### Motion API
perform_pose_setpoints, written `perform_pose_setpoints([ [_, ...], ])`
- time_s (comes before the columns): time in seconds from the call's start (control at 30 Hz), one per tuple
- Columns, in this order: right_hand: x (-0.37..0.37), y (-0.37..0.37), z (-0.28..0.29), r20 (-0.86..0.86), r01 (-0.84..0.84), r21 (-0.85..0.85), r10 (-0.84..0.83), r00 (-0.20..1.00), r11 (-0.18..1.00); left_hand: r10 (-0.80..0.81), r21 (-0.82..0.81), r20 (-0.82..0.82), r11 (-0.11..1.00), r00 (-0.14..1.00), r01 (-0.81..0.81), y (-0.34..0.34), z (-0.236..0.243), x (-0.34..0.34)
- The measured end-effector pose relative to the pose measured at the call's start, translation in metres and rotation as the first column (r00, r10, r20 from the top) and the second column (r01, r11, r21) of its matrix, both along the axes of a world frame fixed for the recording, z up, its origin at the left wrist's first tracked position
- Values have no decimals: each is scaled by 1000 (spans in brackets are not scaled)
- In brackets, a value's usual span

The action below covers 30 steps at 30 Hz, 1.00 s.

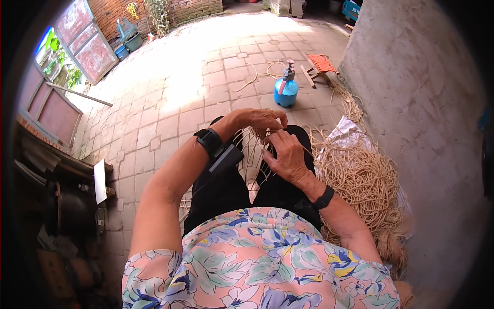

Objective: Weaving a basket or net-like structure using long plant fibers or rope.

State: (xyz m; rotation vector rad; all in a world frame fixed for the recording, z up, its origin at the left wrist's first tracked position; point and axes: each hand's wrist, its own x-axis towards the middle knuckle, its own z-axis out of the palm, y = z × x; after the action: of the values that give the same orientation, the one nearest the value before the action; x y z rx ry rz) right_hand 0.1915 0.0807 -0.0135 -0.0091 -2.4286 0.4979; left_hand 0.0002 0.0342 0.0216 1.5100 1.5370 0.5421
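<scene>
Over my black-clad thighs (pixel 211 195), both hands meet at a loose mesh of thin beige cord (pixel 249 162). My left hand (pixel 262 119) arches over the top of the mesh with bent fingers, closed on the cord. My right hand (pixel 283 157) is just below and to the right of it, fingertips pinched on the cord beside the left fingers; the exact point of grip is partly hidden. A big tangled heap of beige cord (pixel 355 190) lies by my right leg on a white sack (pixel 345 131), with strands running toward my lap.
A blue pump sprayer (pixel 285 91) stands on the paving ahead, near a small orange-seated folding stool (pixel 322 63) and stray cord. A grey wall (pixel 422 103) borders the right. Gate panels (pixel 80 38) and a pole (pixel 85 93) are at the left, with dark clutter (pixel 67 206) below.
</scene>
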Motion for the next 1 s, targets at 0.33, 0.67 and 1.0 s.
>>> perform_pose_setpoints([
  [0.33, 0, 5, -6, -42, 43, 194, -35, 998, 980, -53, 42, -78, 998, 996, 56, 4, -13, 4],
  [0.67, 14, -13, -7, 399, 139, -298, -9, 917, 944, 40, -188, -64, 981, 997, -52, 7, -2, 17],
  [1.0, -18, 3, -16, -204, 137, 276, -81, 976, 951, -396, 415, -448, 702, 802, 579, 33, -76, -37],
])
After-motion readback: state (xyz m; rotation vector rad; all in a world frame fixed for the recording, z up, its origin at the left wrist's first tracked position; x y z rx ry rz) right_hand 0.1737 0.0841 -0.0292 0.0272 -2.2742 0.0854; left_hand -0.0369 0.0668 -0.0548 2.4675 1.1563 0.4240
